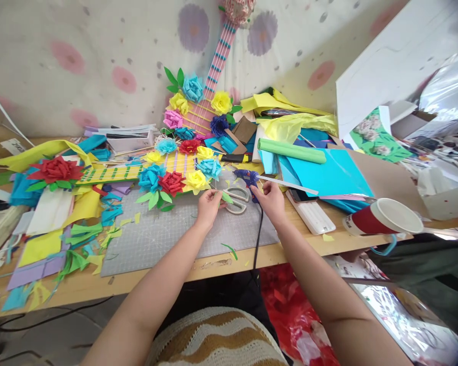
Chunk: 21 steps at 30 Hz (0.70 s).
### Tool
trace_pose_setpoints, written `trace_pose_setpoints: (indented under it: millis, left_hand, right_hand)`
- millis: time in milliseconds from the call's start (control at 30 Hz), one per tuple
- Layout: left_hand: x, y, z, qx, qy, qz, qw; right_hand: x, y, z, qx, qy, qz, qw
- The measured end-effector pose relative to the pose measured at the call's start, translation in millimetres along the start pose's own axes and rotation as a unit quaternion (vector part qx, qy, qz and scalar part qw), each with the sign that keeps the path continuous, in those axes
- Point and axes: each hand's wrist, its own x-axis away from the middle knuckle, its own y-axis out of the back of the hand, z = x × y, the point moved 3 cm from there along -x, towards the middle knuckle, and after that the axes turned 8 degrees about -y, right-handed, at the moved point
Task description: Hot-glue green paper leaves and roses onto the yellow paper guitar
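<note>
Green paper forms the one small leaf (227,197) pinched in the narrowed fingers of a person's left hand (208,207), over a grey cutting mat (148,234). The right hand (272,202) touches one blue glue gun (247,176); whether its fingers grip the handle cannot be told. Between the hands lies one pair of grey-handled scissors (239,200), blades hidden. Behind are two flower-decked guitars, one yellow (178,163), one pink (198,118), the latter's top cut off.

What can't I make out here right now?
In the head view:
Blades of the scissors: hidden behind the left hand.
Handle of the hot glue gun: partly covered by the right hand.
Top of the pink guitar: cut off by the upper edge.
Whether the left hand pinches the green leaf: too small.
</note>
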Motion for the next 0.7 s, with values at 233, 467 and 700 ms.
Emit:
trace_pose_setpoints:
  millis: [233,467,700]
  left_hand:
    - [-12.7,-16.0,2.6,-0.051,0.022,0.038,0.998]
    - [-22.2,-21.1,10.9,-0.064,-0.002,0.029,0.998]
    - [-26.4,-17.4,13.8,-0.066,0.034,0.023,0.997]
  right_hand:
    - [-33.1,-27.2,8.5,0.081,0.051,0.084,0.992]
    - [-40.6,-15.3,-2.5,-0.188,-0.015,0.124,0.974]
    - [-21.4,7.6,-1.4,-0.158,0.05,0.28,0.945]
